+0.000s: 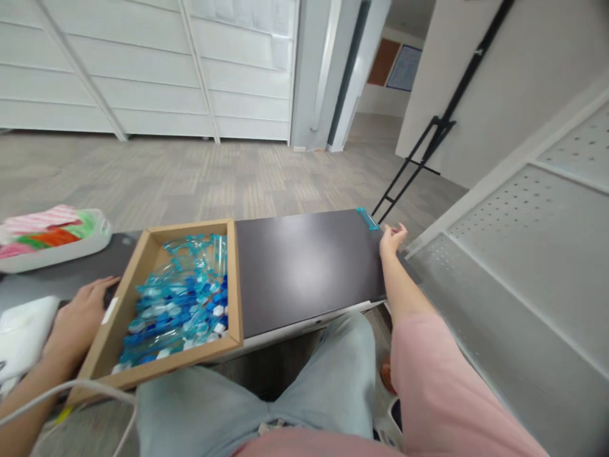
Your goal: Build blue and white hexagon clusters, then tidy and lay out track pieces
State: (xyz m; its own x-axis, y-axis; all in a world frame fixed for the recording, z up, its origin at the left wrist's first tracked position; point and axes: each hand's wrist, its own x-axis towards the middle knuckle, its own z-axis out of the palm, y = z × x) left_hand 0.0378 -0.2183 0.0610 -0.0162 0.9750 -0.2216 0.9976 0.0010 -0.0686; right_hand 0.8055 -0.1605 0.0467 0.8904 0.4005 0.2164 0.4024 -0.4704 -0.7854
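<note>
A shallow cardboard box (137, 266) sits on the dark table (304, 273), filled with several clear tubes and blue and white small parts (185, 298). My left hand (78, 314) rests flat against the box's left wall, fingers stretched out. My right hand (392, 238) reaches far out to the table's right far corner, fingers loosely curled beside a small blue clear piece (367, 218) lying on that corner. Whether the fingers touch the piece is unclear.
A white tray (57, 251) holding folded coloured cloths stands at the far left. A white object (21, 333) lies by my left wrist. A black stand (428, 149) leans on the wall beyond the table. Perforated grey panels (523, 266) run along the right.
</note>
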